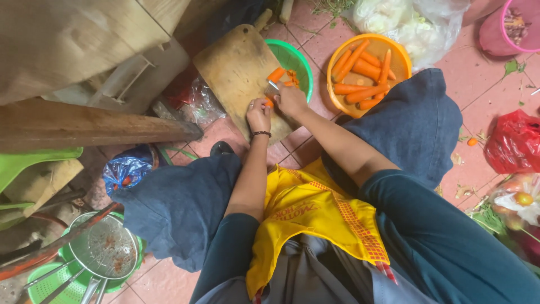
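A wooden cutting board (236,70) lies on the tiled floor in front of my knees. My left hand (259,114) presses a small piece of carrot (269,103) against the board's near edge. My right hand (291,100) is closed on a knife (273,85), whose blade meets the carrot. A larger carrot chunk (275,74) rests by the board's right edge. Cut carrot bits lie in a green basket (298,56) partly under the board. An orange bowl (394,50) to the right holds several peeled whole carrots (360,70).
A clear bag of pale vegetables (405,19) and a pink bucket (506,34) sit at the back right. A red bag (514,141) lies at the right. Wooden planks (84,124), a blue bag (126,169), a metal strainer (107,247) over green baskets crowd the left.
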